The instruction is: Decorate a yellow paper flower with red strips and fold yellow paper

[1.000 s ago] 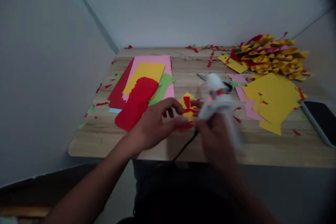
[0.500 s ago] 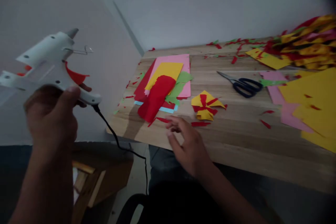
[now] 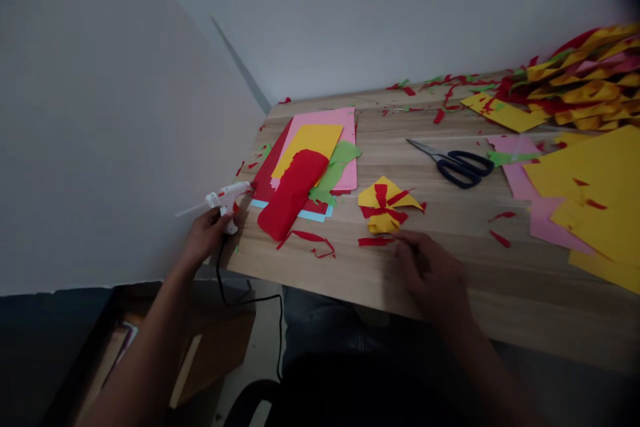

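Note:
At the table's left edge, my left hand [image 3: 206, 233] is wrapped round the handle of a white glue gun [image 3: 227, 199], its nozzle toward the paper stack. My right hand [image 3: 434, 275] is near the front edge, its thumb and forefinger close together beside a folded yellow and red paper piece [image 3: 383, 205]; whether something small is between them is too small to tell. A red strip [image 3: 375, 241] lies just left of these fingertips. A red paper roll [image 3: 295, 195] rests on stacked pink [image 3: 349, 121], yellow and dark red sheets, with green paper [image 3: 336, 173] beside it.
Dark-handled scissors [image 3: 463, 167] lie behind my right hand. Yellow sheets [image 3: 600, 193] and pink sheets [image 3: 550, 220] cover the right side, below a heap of twisted paper strips [image 3: 590, 87]. Red and green scraps lie along the wall. The black cord [image 3: 220, 280] hangs over the left edge.
My left hand has lowered the glue gun from high at the left to the table's left edge. My right hand has moved right, toward the folded paper piece, and its fingers have drawn closer together.

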